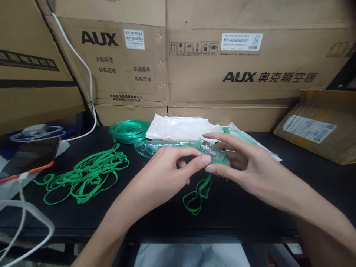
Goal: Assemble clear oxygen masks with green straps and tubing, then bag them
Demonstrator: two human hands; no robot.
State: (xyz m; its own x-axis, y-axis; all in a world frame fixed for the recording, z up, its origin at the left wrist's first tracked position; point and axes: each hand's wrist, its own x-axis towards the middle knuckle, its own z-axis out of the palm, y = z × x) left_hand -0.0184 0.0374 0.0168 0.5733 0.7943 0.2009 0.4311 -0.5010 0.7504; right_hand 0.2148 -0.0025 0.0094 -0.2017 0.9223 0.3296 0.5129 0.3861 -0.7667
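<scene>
Both of my hands meet over the middle of the black table (250, 207) on a clear green plastic mask (213, 151). My left hand (167, 167) pinches its near edge with thumb and forefinger. My right hand (241, 163) curls round the mask from the right, thumb below and fingers above. A green elastic strap (197, 194) hangs from the mask and loops onto the table below my hands.
A pile of loose green elastic straps (86, 174) lies at left. Coiled green tubing (129, 130) and white plastic bags (178, 128) lie behind my hands. A phone (30, 155) and white cables (25, 218) are far left. Cardboard boxes (222, 66) wall the back; a parcel (319, 128) sits at right.
</scene>
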